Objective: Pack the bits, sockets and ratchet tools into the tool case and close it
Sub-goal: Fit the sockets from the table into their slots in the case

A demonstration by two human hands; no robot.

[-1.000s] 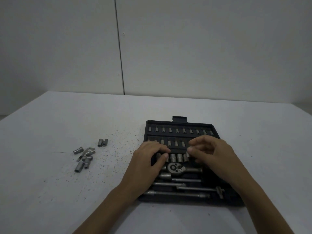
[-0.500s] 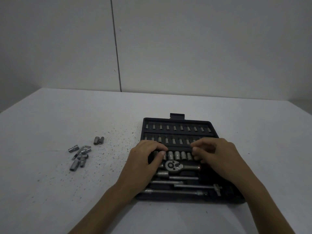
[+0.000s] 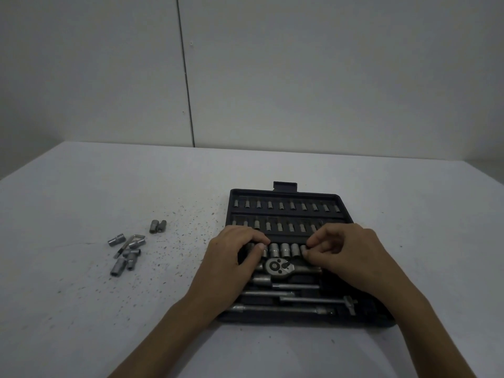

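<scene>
The black tool case (image 3: 286,193) lies open on the white table (image 3: 81,186), just in front of the person. Two rows of small bits (image 3: 286,205) fill its far part. Below them runs a row of sockets (image 3: 285,250), then the ratchet (image 3: 278,266), and nearer still several extension bars (image 3: 283,309) lie lengthwise in their slots.

Both hands rest over the socket row. The left hand (image 3: 231,257) has its fingers curled down onto the sockets at the row's left end, thumb beside them; whether it pinches one cannot be told. The right hand (image 3: 346,252) curls its fingertips (image 3: 311,245) onto a socket at the row's right end, seemingly pinching it between thumb and forefinger.

Well to the left of the case, a loose cluster of sockets (image 3: 120,266) and a bent hex key (image 3: 131,241) lie on the table, with two more small sockets (image 3: 157,226) just beyond them. Dark specks (image 3: 185,227) dot the tabletop between the cluster and the case.
</scene>
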